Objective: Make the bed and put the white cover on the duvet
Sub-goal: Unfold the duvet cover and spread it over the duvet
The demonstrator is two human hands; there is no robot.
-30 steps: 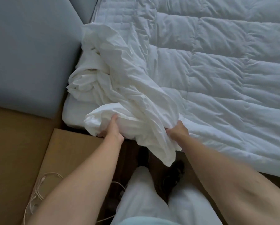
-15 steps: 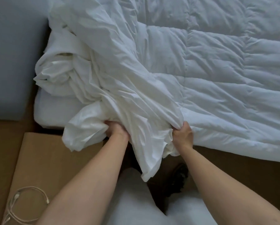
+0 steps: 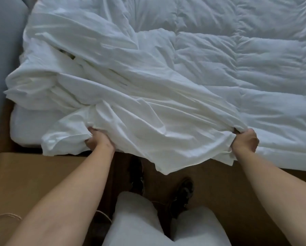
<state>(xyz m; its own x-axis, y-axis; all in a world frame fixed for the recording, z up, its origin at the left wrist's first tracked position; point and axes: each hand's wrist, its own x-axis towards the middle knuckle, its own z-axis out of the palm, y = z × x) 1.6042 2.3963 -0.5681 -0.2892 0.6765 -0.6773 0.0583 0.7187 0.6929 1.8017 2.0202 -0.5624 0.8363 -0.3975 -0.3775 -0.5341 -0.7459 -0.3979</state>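
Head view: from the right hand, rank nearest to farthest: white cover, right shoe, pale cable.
1. white cover, held in the right hand's grip.
2. right shoe, on the floor, lower left of it.
3. pale cable, far bottom-left corner.

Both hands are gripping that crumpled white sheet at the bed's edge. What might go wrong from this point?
1. The white cover is bunched and twisted near the left hand, so it may go onto the duvet tangled.
2. Its loose flap hangs off the bed toward the shoes; it might drag on the floor or get stepped on.
3. A cable lies on the floor nearby, a possible trip hazard.
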